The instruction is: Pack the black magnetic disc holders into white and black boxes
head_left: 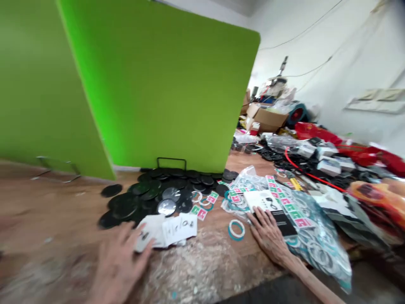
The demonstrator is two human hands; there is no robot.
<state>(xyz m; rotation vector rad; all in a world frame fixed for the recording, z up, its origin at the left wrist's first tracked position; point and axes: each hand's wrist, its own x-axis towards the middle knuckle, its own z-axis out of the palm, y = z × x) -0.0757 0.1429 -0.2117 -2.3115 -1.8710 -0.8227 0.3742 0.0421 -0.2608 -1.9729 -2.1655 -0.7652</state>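
Observation:
My left hand [122, 264], smeared by motion, reaches in at the lower left with fingers and thumb spread. Its fingertips are at the near edge of several overlapping white cards [180, 228] with black marks. Fingers outstretched, my right hand [268, 236] lies over the near left part of a flat white-and-black packet or booklet [283, 221]. That packet rests on a clear plastic bag [322, 251] full of teal and white rings. Between the hands, a teal and white ring [236, 230] lies on the table. Behind the cards spread many black discs [152, 192].
A green partition [164, 93] stands on metal feet behind the discs. Strips of pink and green stickers [287, 202] lie on the bag. To the right are a red cord [310, 175], small white boxes [329, 166], red plastic [360, 154] and a cardboard box [268, 118].

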